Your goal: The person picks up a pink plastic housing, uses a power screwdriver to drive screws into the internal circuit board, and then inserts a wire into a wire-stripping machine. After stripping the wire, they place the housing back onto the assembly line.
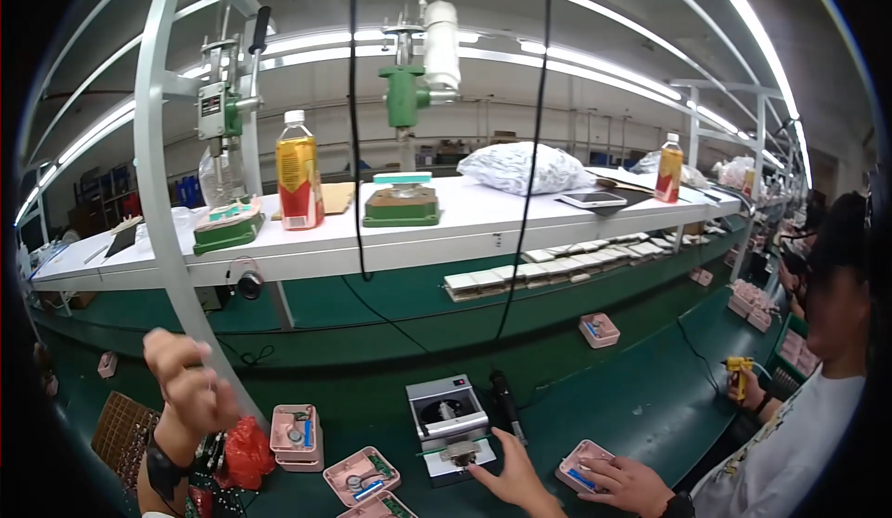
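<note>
Machine point(450, 425), just one, sitting on the green counter point(641, 411) | right hand point(513, 476) at its front, thumb and forefinger parted, grip impossible to tell | left hand point(189, 388) up, blurred, fingers curled, contents unclear | one red bag point(246, 455) beside that wrist | two presses point(403, 96) over at the white shelf point(336, 247)
</note>
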Motion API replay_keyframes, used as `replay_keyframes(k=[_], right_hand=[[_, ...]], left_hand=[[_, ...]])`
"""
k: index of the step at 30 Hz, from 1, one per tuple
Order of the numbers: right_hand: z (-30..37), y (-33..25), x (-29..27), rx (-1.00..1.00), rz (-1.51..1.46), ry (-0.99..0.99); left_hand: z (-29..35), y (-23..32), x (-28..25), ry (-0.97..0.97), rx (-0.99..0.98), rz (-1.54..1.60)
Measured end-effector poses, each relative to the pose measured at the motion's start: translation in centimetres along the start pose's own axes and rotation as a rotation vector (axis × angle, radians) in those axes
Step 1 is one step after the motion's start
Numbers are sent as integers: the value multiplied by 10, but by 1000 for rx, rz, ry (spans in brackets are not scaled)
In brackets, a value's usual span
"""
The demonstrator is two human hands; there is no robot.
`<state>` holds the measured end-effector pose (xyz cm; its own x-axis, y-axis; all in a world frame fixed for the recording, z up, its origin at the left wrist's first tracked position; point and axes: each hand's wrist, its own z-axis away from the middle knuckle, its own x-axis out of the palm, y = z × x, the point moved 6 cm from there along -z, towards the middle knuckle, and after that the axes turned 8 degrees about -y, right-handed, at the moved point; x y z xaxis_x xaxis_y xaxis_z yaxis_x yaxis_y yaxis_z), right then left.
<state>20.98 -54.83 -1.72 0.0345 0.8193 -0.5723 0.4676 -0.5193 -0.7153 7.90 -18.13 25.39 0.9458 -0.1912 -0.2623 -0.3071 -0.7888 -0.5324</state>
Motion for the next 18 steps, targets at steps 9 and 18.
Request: replay_keyframes(k=[9, 18], right_hand=[[36, 37, 46, 50, -264, 49], [13, 48, 56, -7, -393, -104]], left_hand=[[-24, 135, 139, -560, 246, 526], [45, 157, 301, -1184, -334, 823]])
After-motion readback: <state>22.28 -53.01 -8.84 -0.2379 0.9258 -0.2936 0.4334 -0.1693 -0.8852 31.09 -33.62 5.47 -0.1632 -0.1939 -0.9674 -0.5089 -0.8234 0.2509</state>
